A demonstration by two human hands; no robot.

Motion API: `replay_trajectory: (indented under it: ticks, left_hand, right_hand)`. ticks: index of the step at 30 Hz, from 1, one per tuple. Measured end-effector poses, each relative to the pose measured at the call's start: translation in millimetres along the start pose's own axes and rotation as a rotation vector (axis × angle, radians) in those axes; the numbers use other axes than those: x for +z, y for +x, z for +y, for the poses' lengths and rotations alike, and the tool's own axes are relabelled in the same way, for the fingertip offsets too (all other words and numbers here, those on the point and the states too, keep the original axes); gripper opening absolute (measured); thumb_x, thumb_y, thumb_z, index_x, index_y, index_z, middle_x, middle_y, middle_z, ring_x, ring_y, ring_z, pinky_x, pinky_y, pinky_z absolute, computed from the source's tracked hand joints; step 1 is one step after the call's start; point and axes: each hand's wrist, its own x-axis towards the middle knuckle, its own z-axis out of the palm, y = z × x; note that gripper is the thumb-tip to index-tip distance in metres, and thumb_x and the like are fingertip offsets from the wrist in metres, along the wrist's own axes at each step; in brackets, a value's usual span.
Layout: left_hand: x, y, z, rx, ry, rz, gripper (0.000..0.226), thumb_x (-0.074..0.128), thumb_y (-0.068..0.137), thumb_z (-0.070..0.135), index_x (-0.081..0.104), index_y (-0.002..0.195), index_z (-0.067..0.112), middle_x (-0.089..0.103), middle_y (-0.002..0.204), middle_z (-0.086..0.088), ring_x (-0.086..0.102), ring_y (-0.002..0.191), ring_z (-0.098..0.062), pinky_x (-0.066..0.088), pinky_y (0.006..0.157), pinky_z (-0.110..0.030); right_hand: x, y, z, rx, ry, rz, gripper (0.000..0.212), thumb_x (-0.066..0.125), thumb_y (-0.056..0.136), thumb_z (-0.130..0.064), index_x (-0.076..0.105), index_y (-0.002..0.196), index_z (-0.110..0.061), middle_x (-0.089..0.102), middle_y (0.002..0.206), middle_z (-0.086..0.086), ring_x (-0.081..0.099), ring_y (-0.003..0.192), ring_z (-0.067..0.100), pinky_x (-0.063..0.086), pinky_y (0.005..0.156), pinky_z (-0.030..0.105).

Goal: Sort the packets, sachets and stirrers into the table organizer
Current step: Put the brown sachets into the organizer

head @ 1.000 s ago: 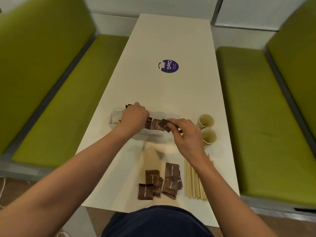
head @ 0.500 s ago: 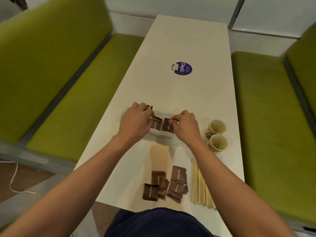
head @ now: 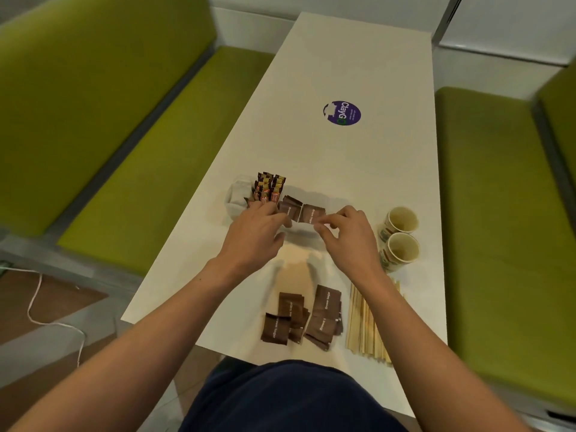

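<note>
The left hand (head: 255, 236) is curling round the standing packets (head: 289, 210) in the organizer (head: 236, 194) on the surface's left, the right hand (head: 347, 235) is pinching a brown packet (head: 313, 213) beside them, and crooked forcing is risking toppling the row.

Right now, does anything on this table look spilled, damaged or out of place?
Nothing looks spilled or damaged. Only the loose brown packets near the front edge look untidy: they lie overlapped at uneven angles, unsorted, beside the stirrers. Both paper cups stand upright.
</note>
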Motion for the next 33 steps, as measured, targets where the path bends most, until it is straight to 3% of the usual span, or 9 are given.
replay_trajectory:
  ticks: [4, 11, 16, 23, 28, 33]
  left_hand:
    - [10.5, -17.8, 12.1, -0.046, -0.061, -0.163, 0.021, 0.064, 0.094, 0.030, 0.068, 0.114, 0.028, 0.060, 0.110, 0.007, 0.054, 0.104, -0.016, 0.044, 0.073, -0.029]
    - [31.0, -44.1, 22.1, -0.005, -0.007, -0.625, 0.038, 0.067, 0.088, 0.044, 0.065, 0.124, 0.030, 0.059, 0.115, 0.005, 0.055, 0.105, -0.016, 0.050, 0.078, -0.033]
    - [38.7, -45.7, 23.0, -0.015, -0.019, -0.618, 0.032, 0.070, 0.088, 0.034, 0.067, 0.119, 0.026, 0.058, 0.113, 0.003, 0.057, 0.102, -0.018, 0.054, 0.080, -0.039]
    - [48.9, -38.8, 16.2, -0.119, -0.144, -0.593, 0.029, 0.080, 0.078, 0.028, 0.069, 0.103, 0.020, 0.053, 0.099, 0.005, 0.056, 0.095, -0.019, 0.052, 0.082, -0.039]
    - [52.8, -32.5, 12.0, -0.202, -0.238, -0.544, 0.023, 0.080, 0.077, 0.017, 0.063, 0.091, 0.018, 0.057, 0.090, 0.005, 0.057, 0.086, -0.018, 0.050, 0.074, -0.035]
    - [53.3, -29.8, 8.0, -0.276, -0.293, -0.539, 0.028, 0.078, 0.078, 0.013, 0.062, 0.100, 0.020, 0.059, 0.084, 0.009, 0.057, 0.081, -0.013, 0.046, 0.065, -0.028]
  right_hand:
    - [2.8, -40.2, 10.7, 0.044, -0.027, -0.091, 0.023, 0.062, 0.099, -0.039, 0.076, 0.113, -0.028, 0.060, 0.103, -0.008, 0.052, 0.102, 0.015, 0.037, 0.078, 0.029]
    - [2.6, -89.9, 22.6, 0.032, -0.105, -0.369, 0.029, 0.062, 0.097, -0.034, 0.071, 0.125, -0.029, 0.064, 0.125, -0.005, 0.053, 0.115, 0.016, 0.046, 0.093, 0.031]
    - [5.6, -104.7, 27.5, 0.010, -0.172, -0.454, 0.050, 0.068, 0.092, -0.036, 0.057, 0.141, -0.026, 0.054, 0.140, -0.006, 0.047, 0.124, 0.019, 0.045, 0.102, 0.034]
    - [8.8, -93.8, 22.7, 0.001, -0.178, -0.382, 0.045, 0.066, 0.095, -0.036, 0.059, 0.138, -0.023, 0.062, 0.127, -0.003, 0.053, 0.116, 0.019, 0.045, 0.095, 0.031]
    - [10.8, -85.5, 19.0, -0.010, -0.191, -0.345, 0.035, 0.060, 0.097, -0.036, 0.062, 0.130, -0.023, 0.068, 0.113, -0.003, 0.057, 0.107, 0.022, 0.045, 0.084, 0.032]
    - [14.5, -75.6, 18.3, -0.019, -0.195, -0.321, 0.029, 0.054, 0.101, -0.028, 0.066, 0.125, -0.016, 0.071, 0.112, 0.003, 0.061, 0.104, 0.026, 0.049, 0.084, 0.038]
